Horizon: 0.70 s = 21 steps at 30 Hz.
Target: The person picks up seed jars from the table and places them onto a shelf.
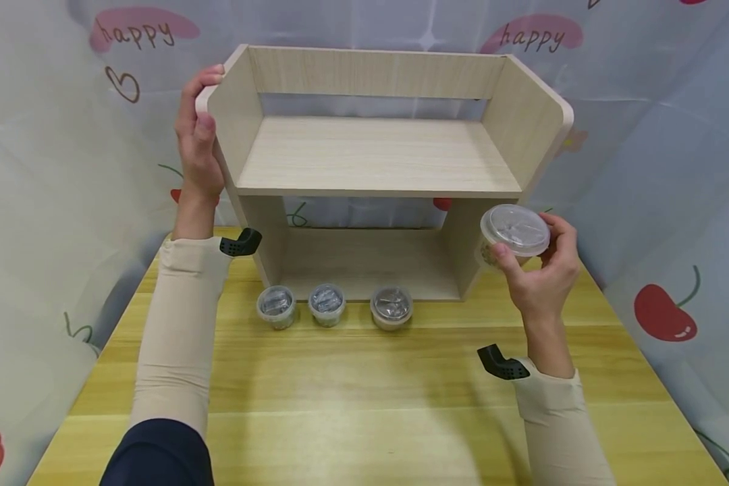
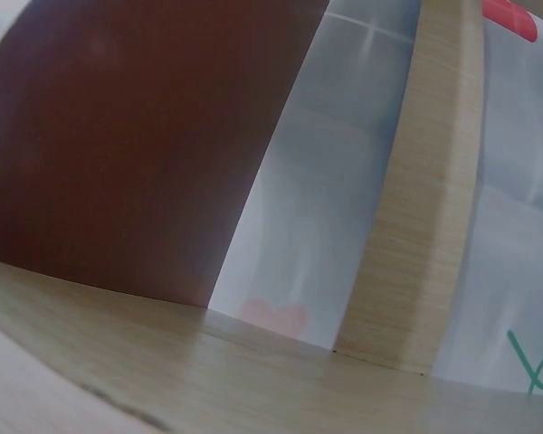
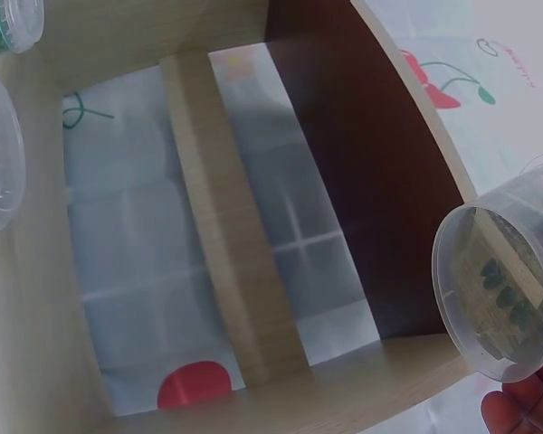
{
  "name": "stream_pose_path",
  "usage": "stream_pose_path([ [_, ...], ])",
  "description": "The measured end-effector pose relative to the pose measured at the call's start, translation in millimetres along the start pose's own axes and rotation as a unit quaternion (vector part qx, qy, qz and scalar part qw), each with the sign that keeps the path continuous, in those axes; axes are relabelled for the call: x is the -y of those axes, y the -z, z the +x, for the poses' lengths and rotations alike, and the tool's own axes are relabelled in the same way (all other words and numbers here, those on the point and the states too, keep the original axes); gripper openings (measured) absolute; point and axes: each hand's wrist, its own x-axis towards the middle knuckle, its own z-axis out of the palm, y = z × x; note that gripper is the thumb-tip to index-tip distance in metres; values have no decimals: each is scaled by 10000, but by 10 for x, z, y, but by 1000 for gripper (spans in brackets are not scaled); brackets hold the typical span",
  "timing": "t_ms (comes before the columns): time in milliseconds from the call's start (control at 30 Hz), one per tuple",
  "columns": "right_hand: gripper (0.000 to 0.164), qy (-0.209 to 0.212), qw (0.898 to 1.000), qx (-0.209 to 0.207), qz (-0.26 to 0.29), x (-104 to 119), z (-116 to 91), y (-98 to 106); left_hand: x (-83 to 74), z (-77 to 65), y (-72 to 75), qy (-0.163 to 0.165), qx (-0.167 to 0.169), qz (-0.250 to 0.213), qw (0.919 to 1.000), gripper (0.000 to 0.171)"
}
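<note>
A pale wooden two-tier shelf (image 1: 379, 156) stands on the table. My left hand (image 1: 199, 135) grips its left side panel near the top, fingers over the edge and thumb at the front. At the shelf's right front, my right hand (image 1: 543, 266) holds a clear round lidded plastic tub (image 1: 516, 229) off the table, thumb on its near side. The right wrist view shows the tub (image 3: 502, 289) from its base, with dark green marks and fingertips below it. Three smaller lidded tubs, a left one (image 1: 276, 306), a middle one (image 1: 327, 304) and a right one (image 1: 391, 307), stand before the shelf.
The yellow wood-grain table (image 1: 352, 405) lies under everything. A light patterned cloth (image 1: 662, 202) with cherries hangs behind and at both sides. The shelf's upper board (image 1: 379, 152) and lower board (image 1: 370, 260) hold nothing visible. A back rail (image 3: 226, 235) crosses the lower opening.
</note>
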Motion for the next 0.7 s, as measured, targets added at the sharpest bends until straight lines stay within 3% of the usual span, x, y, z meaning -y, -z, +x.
stream_pose_path([
  [133,72,-16,10000,14,4,122,21,-17,-4,2,-15,-16,12,12,10000,53],
  [700,70,131,9997,-118,141,173,138,-44,-2,-7,0,17,-16,97,10000,48],
])
